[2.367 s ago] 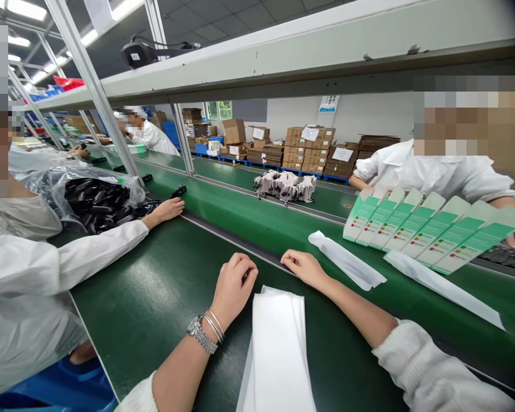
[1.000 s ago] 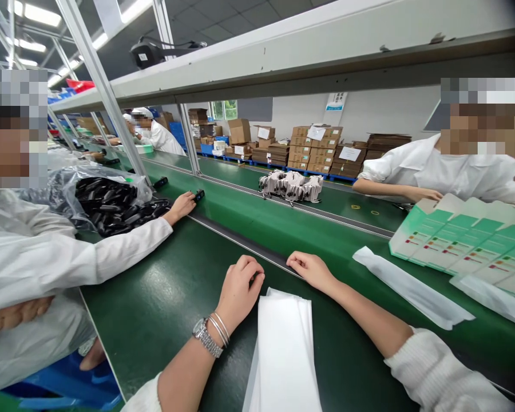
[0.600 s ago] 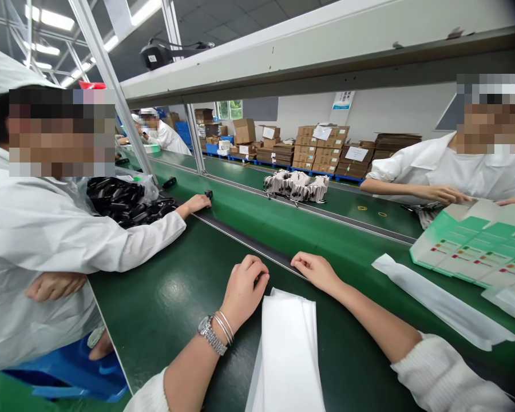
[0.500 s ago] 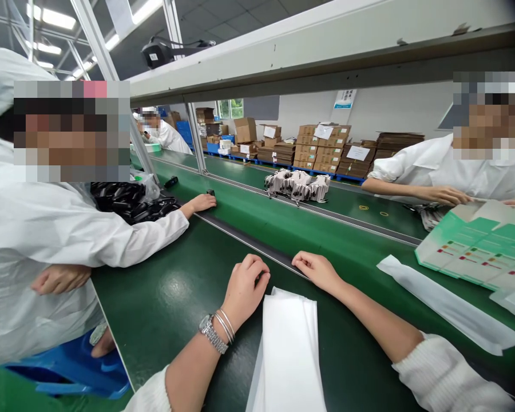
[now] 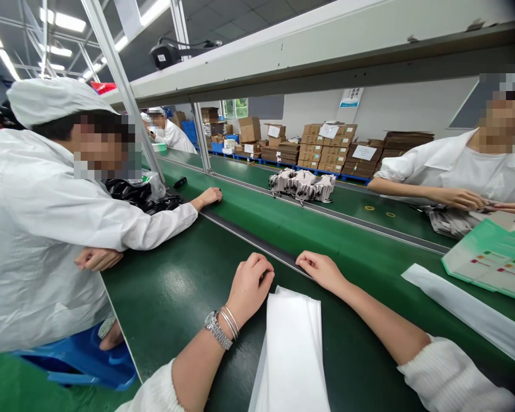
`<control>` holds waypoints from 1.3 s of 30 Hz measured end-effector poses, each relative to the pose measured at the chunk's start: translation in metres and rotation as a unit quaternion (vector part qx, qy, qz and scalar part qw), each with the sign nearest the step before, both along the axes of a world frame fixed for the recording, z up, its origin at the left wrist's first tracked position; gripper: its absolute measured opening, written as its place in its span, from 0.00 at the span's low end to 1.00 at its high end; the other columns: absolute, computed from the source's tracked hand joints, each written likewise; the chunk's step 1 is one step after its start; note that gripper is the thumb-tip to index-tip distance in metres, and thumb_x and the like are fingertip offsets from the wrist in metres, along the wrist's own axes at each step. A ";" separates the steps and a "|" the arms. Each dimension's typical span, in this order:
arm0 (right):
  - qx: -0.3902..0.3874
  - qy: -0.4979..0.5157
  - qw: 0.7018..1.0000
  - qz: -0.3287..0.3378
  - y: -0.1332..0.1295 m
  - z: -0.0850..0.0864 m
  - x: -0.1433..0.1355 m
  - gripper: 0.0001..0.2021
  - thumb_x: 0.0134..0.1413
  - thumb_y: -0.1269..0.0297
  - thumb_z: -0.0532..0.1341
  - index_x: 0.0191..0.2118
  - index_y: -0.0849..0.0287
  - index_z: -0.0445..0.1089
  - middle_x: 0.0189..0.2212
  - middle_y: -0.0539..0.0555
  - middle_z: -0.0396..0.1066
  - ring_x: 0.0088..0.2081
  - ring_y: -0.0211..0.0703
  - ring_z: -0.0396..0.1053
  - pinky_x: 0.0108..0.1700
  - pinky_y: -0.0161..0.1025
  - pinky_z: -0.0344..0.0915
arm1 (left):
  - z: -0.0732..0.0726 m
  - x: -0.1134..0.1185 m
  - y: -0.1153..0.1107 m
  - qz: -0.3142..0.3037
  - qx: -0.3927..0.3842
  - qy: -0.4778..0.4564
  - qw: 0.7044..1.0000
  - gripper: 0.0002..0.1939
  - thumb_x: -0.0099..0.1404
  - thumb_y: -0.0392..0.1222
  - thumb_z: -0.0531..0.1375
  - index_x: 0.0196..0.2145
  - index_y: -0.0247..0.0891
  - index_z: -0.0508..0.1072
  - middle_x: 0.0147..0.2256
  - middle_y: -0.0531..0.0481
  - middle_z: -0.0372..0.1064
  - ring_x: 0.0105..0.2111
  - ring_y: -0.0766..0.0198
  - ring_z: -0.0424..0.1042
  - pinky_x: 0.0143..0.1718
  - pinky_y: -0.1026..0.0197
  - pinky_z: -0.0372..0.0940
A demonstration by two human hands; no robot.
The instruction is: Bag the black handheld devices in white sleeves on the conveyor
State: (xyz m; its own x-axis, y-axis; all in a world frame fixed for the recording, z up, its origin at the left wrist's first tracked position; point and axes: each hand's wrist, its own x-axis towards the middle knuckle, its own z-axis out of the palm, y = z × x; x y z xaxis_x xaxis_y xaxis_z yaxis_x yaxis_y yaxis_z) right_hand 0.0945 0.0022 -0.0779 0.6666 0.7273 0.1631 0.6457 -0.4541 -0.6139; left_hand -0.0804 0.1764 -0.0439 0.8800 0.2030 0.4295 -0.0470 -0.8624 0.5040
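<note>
My left hand, wearing a watch and thin bangles, rests on the green worktop with its fingers loosely curled together; nothing shows in it. My right hand lies at the dark rail along the belt's edge, its fingers curled in and no object visible there. Just below and between the two hands lies a stack of white flat sleeves, touched by neither. On the green belt to the right lie a long white sleeve and a green and white printed carton sheet.
A co-worker in white sits at left, one arm across the worktop, beside black items. Across the belt, bundled pale items stand near yellow rubber bands, and another person handles grey pieces. A beam spans overhead.
The long white sleeve and the carton have slid right along the belt. The left co-worker's head and lower hand have shifted right. My hands keep their place, apart from a slight view shift.
</note>
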 end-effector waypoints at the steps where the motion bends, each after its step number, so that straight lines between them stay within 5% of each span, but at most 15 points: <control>1: 0.001 0.000 1.000 0.000 0.000 0.000 0.000 0.12 0.59 0.59 0.52 0.35 0.54 0.72 0.27 0.48 0.72 0.27 0.39 0.66 0.30 0.35 0.55 | 0.000 0.000 0.000 -0.001 0.000 0.000 1.000 0.07 0.67 0.37 0.53 0.36 0.40 0.71 0.41 0.49 0.68 0.37 0.64 0.70 0.42 0.57 0.62; 39: -0.002 0.004 1.000 -0.002 0.001 0.001 0.001 0.12 0.60 0.58 0.53 0.35 0.54 0.72 0.27 0.48 0.72 0.27 0.38 0.65 0.30 0.35 0.54 | 0.001 0.001 0.000 -0.002 -0.020 0.021 1.000 0.06 0.66 0.37 0.53 0.35 0.40 0.70 0.40 0.52 0.67 0.37 0.65 0.69 0.42 0.58 0.60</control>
